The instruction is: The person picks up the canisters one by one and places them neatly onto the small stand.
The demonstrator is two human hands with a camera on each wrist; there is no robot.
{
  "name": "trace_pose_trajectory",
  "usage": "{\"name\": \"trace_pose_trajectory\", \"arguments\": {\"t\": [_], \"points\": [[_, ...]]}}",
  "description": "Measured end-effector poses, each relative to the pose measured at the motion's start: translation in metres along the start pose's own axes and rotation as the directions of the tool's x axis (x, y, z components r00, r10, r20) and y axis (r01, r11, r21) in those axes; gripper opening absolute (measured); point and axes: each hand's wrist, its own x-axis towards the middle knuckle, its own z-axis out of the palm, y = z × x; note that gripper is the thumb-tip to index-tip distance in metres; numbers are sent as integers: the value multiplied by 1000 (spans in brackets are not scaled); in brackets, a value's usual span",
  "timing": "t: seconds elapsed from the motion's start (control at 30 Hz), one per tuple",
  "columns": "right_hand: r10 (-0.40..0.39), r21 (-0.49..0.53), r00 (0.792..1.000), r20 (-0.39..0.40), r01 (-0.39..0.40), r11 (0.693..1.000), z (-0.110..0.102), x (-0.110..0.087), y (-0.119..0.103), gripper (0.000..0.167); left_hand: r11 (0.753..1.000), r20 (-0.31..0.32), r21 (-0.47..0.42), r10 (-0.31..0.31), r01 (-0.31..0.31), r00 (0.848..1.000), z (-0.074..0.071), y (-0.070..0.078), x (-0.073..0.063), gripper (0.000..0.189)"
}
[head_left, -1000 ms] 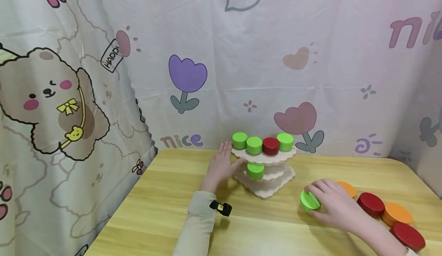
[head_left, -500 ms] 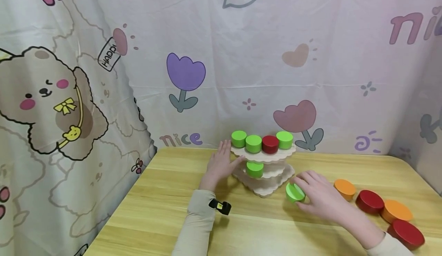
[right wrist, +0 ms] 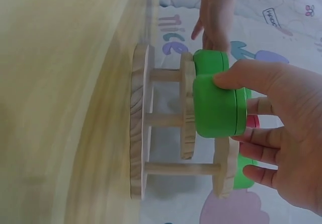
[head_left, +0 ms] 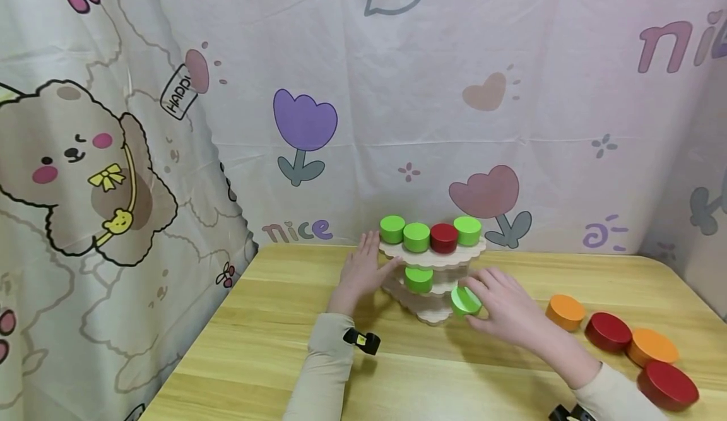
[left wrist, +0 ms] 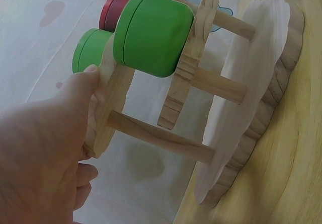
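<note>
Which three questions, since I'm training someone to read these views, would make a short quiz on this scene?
1. How many round blocks stand on the top tier of the wooden stand?
2. True or false: the four round blocks on the table, to the right of the right hand in the head view, are all red.
3. What does the right hand hold? A) nothing; B) a green round block; C) the stand's top tier.

Key:
1. Four: three green and one red.
2. False: two are orange and two are red.
3. B.
</note>
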Motion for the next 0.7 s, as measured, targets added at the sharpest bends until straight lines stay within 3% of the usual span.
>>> {"name": "trace_pose_trajectory", "arguments": {"t": [0.7], "points": [[48, 27, 998, -44, -47, 999, 14, 21, -7, 50, 1000, 3, -4, -3, 3, 1000, 2, -1, 1, 97]]}}
